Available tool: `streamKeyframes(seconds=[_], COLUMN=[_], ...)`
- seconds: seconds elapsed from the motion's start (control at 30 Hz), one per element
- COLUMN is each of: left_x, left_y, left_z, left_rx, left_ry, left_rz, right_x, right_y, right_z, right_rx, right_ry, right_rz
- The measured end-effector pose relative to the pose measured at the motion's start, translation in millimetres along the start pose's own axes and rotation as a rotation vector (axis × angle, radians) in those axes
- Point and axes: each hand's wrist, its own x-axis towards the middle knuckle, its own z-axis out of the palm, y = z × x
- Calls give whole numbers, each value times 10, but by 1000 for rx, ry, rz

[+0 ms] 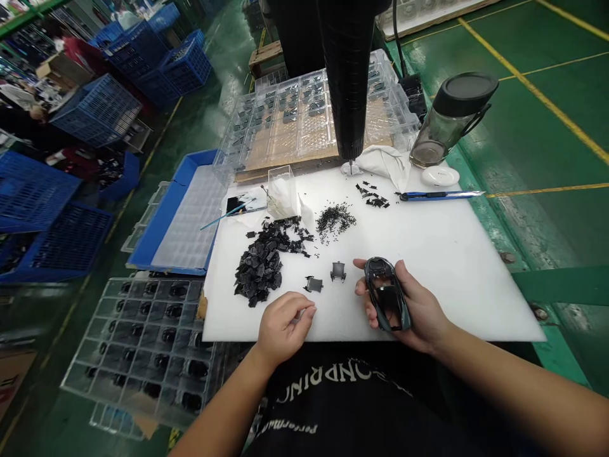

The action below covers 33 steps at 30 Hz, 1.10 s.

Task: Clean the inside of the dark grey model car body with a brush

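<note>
My right hand holds a dark toy car body with openings in its shell, above the front of the white work mat. My left hand is closed at the mat's front edge, thumb against curled fingers; whether anything small is between them is hidden. Two small dark plastic parts lie between my hands: one bracket-like part near my left fingers and another further right. Behind my left hand is a heap of black plastic pieces. A pile of tiny black bits lies further back.
A black power screwdriver hangs over the mat. Behind are a compartment tray, a bottle, a white case and a blue cutter knife. At left are a blue bin and a tray of car bodies.
</note>
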Motion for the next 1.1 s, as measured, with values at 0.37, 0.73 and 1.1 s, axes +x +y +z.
streamKeyframes(seconds=[0.37, 0.73, 1.1], left_x=[5, 17, -2], left_y=[12, 17, 4], left_z=[-11, -1, -4], left_rx=[7, 5, -8], left_ry=[-3, 5, 3], left_rz=[1, -4, -12], right_x=[-12, -22, -21], right_y=[-16, -19, -10], right_z=[28, 9, 10], right_rx=[-6, -10, -19], right_ry=[25, 16, 19], right_rz=[14, 25, 16])
